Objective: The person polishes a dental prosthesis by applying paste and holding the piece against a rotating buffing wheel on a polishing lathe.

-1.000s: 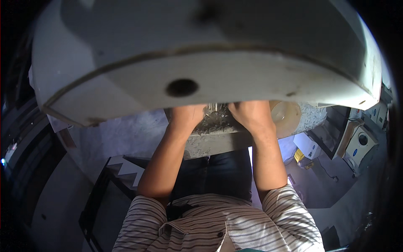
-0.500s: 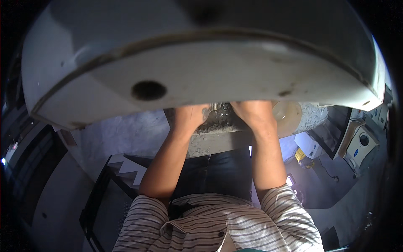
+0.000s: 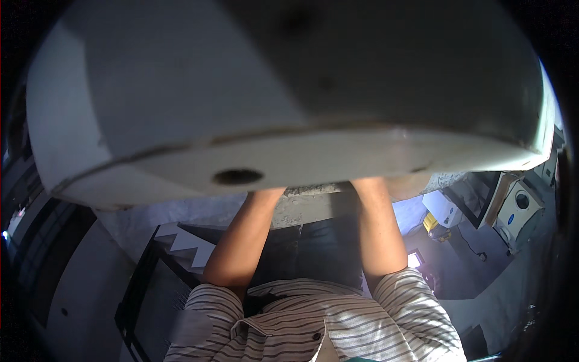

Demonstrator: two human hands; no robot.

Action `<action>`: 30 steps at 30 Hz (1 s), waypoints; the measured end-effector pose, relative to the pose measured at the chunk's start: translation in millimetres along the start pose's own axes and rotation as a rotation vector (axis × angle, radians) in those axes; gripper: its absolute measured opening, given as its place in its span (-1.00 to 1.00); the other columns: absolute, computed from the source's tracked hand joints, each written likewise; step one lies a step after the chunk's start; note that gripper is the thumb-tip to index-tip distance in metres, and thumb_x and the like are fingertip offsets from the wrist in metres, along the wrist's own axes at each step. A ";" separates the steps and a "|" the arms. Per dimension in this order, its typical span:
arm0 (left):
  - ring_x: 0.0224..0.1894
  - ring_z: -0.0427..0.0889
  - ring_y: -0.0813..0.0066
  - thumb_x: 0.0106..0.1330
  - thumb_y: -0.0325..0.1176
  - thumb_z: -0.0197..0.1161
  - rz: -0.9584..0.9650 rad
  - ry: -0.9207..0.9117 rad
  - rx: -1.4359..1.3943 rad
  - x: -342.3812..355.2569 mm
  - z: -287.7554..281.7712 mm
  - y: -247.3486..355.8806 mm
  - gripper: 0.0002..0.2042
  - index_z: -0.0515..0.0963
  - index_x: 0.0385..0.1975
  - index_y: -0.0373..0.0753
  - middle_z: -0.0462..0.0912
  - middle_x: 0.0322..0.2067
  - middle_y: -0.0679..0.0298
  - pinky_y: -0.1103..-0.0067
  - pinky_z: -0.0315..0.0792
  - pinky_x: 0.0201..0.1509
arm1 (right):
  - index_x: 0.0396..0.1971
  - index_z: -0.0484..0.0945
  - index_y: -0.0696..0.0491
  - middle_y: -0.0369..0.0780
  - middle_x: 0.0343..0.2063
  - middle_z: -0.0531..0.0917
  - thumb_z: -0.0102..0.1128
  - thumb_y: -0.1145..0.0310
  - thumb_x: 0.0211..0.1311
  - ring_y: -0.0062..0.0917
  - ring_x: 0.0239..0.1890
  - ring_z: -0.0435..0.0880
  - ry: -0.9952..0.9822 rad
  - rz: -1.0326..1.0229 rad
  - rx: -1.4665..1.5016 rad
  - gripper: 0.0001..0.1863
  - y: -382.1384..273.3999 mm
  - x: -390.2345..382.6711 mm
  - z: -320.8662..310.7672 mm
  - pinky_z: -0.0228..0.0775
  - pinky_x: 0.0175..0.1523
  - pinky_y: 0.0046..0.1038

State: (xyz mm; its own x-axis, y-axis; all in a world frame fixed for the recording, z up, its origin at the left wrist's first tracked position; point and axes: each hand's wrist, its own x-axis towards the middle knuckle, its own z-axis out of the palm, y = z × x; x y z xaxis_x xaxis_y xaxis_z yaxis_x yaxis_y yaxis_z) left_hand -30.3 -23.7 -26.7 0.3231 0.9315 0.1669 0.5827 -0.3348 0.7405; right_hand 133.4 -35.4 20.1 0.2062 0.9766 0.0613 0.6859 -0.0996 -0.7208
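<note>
A big white machine cover [image 3: 181, 84] fills the top & hides both hands. It has a dark oval hole [image 3: 238, 176] near its low edge, w/ a dirty brown line above that. L forearm [image 3: 238, 241] & R forearm [image 3: 384, 241] go up under it, w/ a gap btwn them. L hand & R hand are out of sight behind the cover, so can't tell if they grip smth or let go. Gritty grey ledge [image 3: 307, 205] is btwn the wrists, just under the cover's edge; its far part is hidden. Striped shirt [image 3: 362, 323] shows at the bottom. Near L elbow: white zigzag piece [image 3: 184, 241] next to a black frame [image 3: 137, 271]. Far R: white box [image 3: 525, 214] w/ a round dark hole. Btwn that box & R forearm: small yellow thing [image 3: 429, 222], can't tell what.
</note>
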 end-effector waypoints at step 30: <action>-0.59 0.46 0.72 0.24 -0.68 0.15 -0.427 -0.007 -0.524 45.5 -14.7 21.7 -0.88 0.43 -0.25 -0.43 0.54 -0.49 0.29 0.75 0.28 -0.59 | -0.28 0.63 0.26 0.03 -0.31 0.69 0.22 0.68 -0.03 -0.19 -0.30 0.73 0.016 0.233 0.135 -0.76 -20.9 13.5 -8.9 0.53 -0.20 -0.35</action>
State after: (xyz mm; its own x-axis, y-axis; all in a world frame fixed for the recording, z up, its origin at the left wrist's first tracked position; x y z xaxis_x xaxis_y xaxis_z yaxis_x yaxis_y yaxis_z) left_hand -13.9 13.5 6.5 0.1504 0.9653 -0.2135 0.2224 0.1774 0.9587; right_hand 128.0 -21.8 42.1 0.3594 0.9270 -0.1073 0.5196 -0.2943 -0.8021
